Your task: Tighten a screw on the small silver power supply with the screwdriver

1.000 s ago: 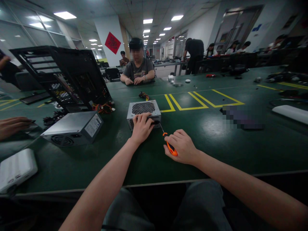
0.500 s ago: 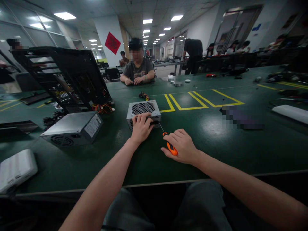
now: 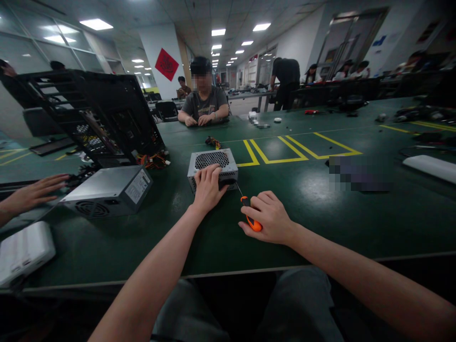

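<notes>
A small silver power supply with a honeycomb grille sits on the green table in front of me. My left hand rests on its near face and top edge, holding it steady. My right hand grips an orange-handled screwdriver. The thin shaft points up and left to the unit's near right corner.
A larger grey power supply lies to the left, behind it an open black computer case. Another person's hand reaches in at far left. A white box sits near the left edge. Yellow floor-tape lines mark the table. A person sits opposite.
My left hand has slid slightly up onto the top edge of the small unit. The other person's hand at far left left the view and has come back.
</notes>
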Available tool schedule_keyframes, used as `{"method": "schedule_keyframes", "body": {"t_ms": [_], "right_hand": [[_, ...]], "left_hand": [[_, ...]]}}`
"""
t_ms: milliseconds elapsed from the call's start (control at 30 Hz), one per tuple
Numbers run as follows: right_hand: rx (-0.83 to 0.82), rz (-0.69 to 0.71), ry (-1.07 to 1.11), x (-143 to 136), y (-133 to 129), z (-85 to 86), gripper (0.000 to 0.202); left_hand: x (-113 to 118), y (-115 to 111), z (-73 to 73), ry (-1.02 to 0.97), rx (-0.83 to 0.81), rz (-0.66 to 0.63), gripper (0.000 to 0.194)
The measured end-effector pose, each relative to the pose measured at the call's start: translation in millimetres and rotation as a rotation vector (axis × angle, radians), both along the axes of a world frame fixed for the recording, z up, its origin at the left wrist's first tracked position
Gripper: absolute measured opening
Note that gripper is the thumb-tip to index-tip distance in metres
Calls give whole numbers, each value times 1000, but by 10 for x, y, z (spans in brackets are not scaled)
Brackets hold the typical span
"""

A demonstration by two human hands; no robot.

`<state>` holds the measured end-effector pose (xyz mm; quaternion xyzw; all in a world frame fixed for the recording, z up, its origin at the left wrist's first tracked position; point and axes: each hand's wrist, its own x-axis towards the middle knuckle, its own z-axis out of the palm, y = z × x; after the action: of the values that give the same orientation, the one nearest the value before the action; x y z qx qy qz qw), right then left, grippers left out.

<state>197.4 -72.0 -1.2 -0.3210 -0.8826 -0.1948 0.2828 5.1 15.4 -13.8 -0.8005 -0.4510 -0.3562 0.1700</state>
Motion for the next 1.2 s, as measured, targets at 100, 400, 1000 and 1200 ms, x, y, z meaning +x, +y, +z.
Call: {"method": "schedule_keyframes", "body": {"t_ms": [100, 400, 1000, 1200], "right_hand": [[10, -5, 10, 0, -2, -1, 23], [-1, 7, 13, 1, -6, -30, 15], [-63, 5, -24, -3, 16, -46, 18], [-53, 35, -18, -16, 6, -8, 21]], "left_hand": [[1, -8, 16, 14, -10, 0, 55], [-1, -5, 18, 33, -21, 14, 51], [-10, -14, 38, 33, -46, 13, 51], [-3, -16, 42, 26, -49, 16, 51]]}}
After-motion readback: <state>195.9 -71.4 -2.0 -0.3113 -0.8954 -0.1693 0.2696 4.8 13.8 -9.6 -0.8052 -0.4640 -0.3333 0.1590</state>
